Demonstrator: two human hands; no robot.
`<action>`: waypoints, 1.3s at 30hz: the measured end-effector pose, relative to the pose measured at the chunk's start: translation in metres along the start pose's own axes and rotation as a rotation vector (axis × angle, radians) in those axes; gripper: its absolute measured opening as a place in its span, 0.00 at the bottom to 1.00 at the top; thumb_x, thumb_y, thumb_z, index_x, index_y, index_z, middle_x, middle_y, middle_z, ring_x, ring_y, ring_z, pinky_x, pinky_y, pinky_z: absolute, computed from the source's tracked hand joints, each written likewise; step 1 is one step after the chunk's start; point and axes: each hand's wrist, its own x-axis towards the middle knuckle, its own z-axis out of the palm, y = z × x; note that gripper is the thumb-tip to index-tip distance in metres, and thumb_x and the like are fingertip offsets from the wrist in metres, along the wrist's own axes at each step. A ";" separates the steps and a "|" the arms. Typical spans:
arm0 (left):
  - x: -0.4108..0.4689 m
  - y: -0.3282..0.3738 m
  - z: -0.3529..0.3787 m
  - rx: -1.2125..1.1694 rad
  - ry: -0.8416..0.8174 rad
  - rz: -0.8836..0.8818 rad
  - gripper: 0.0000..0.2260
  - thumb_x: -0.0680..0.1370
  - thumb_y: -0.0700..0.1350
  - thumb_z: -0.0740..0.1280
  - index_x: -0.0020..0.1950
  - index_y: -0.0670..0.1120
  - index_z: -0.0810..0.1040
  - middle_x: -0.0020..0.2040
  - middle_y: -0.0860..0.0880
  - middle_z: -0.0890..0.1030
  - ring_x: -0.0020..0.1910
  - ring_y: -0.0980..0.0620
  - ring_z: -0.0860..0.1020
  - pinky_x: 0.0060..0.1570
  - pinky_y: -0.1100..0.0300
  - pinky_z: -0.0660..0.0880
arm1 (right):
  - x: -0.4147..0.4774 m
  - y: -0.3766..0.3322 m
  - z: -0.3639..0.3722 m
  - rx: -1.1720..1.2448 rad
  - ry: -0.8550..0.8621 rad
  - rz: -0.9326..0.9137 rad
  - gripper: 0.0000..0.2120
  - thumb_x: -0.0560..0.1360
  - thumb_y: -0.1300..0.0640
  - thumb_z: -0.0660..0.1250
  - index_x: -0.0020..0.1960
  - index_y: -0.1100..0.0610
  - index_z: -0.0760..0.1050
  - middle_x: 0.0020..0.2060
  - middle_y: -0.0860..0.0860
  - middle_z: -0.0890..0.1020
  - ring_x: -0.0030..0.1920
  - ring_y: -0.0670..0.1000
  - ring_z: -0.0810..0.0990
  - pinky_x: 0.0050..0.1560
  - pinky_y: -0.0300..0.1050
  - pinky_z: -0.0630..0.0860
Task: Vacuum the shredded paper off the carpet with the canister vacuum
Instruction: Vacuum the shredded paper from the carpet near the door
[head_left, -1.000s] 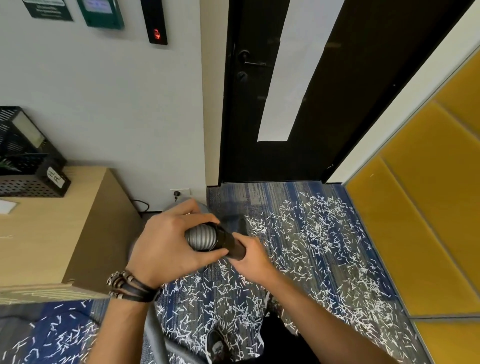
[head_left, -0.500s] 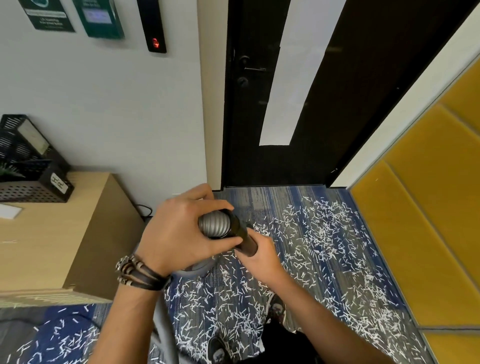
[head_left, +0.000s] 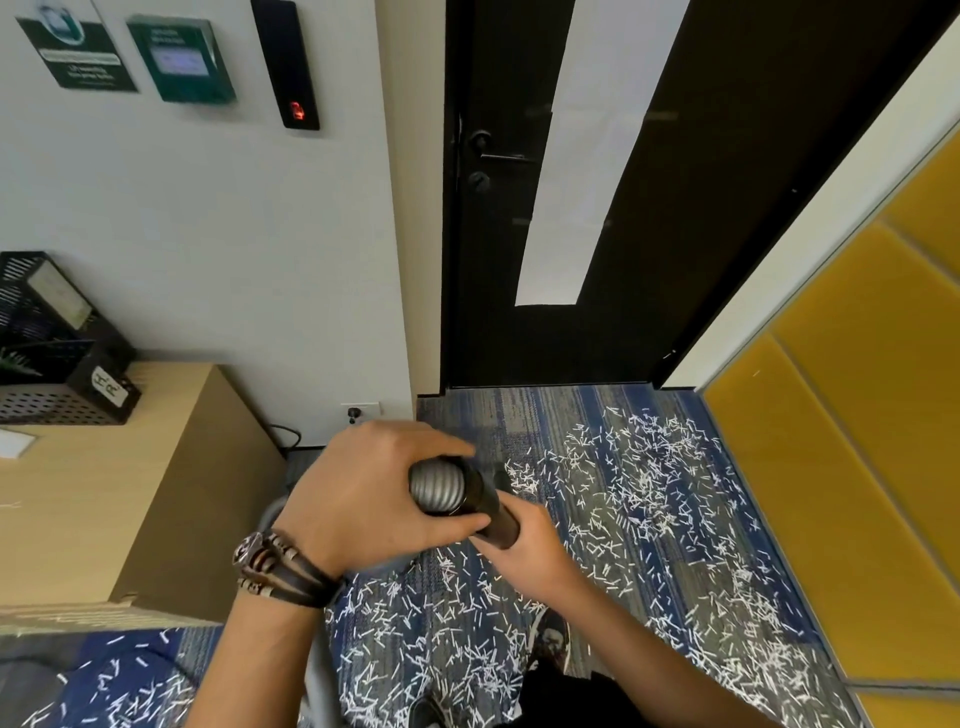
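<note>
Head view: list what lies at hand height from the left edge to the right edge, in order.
Wooden cabinet → left hand → vacuum hose → right hand → yellow wall panel. The shredded paper is left out, since it spreads across most of the floor.

An office: a card reader (head_left: 284, 62) and green notices (head_left: 181, 60) hang beside a black door (head_left: 701, 182), with patterned carpet (head_left: 519, 415), yellow wall panels (head_left: 857, 441), and mesh file trays (head_left: 47, 343) on a wooden worktop (head_left: 93, 488).

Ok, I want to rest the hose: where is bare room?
The carpet strip along the black door is bare, as is much of the wooden cabinet top. Shredded paper crowds the carpet toward the yellow panels.
</note>
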 end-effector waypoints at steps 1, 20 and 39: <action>0.001 0.001 -0.002 -0.015 0.007 0.001 0.23 0.68 0.68 0.75 0.58 0.60 0.84 0.50 0.62 0.85 0.48 0.62 0.83 0.50 0.54 0.82 | 0.002 -0.002 -0.004 -0.014 -0.008 -0.004 0.10 0.73 0.51 0.74 0.50 0.54 0.80 0.39 0.54 0.82 0.38 0.53 0.78 0.39 0.49 0.75; 0.009 -0.003 0.003 -0.025 0.034 0.002 0.20 0.69 0.65 0.76 0.57 0.58 0.86 0.50 0.63 0.86 0.48 0.62 0.85 0.50 0.54 0.83 | 0.013 0.010 -0.013 -0.123 -0.016 -0.007 0.09 0.72 0.58 0.75 0.51 0.54 0.79 0.40 0.53 0.83 0.40 0.53 0.81 0.42 0.54 0.78; 0.042 -0.001 0.046 -0.056 0.053 0.001 0.20 0.69 0.65 0.77 0.57 0.58 0.85 0.50 0.62 0.85 0.48 0.63 0.83 0.49 0.55 0.83 | 0.027 0.033 -0.064 -0.202 -0.035 0.042 0.05 0.72 0.62 0.74 0.45 0.57 0.80 0.35 0.52 0.82 0.34 0.48 0.77 0.36 0.48 0.73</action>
